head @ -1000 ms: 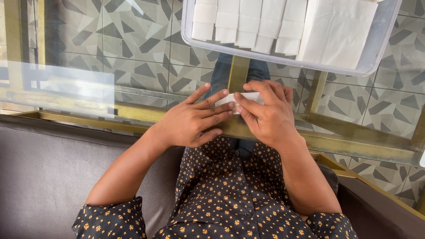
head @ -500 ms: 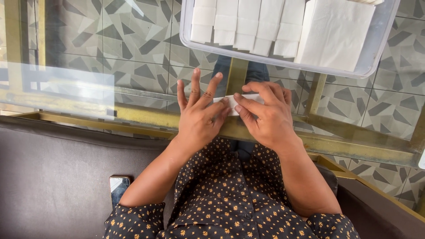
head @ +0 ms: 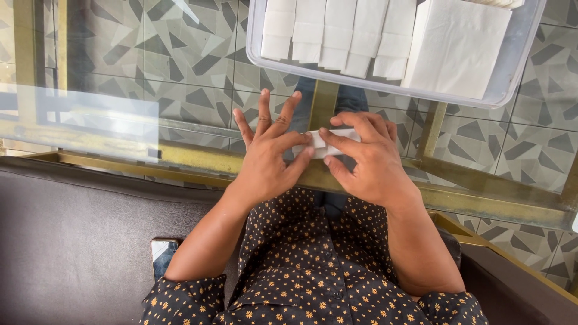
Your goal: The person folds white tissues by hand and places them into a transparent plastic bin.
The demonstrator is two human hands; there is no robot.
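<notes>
At the far left, a pale reflection lay across the glass tabletop (head: 90, 120), and beneath it you could see the grey patterned floor tiles (head: 180, 66). Below that, you sat on a dark brown sofa (head: 72, 241), with a phone (head: 162, 256) lying on the cushion just beside your left elbow. Your left hand (head: 268, 159) rested on the glass near its brass edge (head: 180, 157), three fingers lifted and spread, while the index finger and thumb pressed on the left end of a small folded white napkin (head: 328, 143). Your right hand (head: 367, 159) lay flat over the napkin's right part, its index finger reaching across to meet the left one, so the two hands were together and pinned the napkin to the glass; most of the napkin was hidden under your fingers. Just beyond your hands stood a clear plastic tub (head: 256, 57), apart from them, holding rows of folded napkins (head: 337, 36) on its left side and a stack of unfolded white napkins (head: 457, 48) on its right. Brass table legs (head: 433, 129) showed through the glass below the tub.
</notes>
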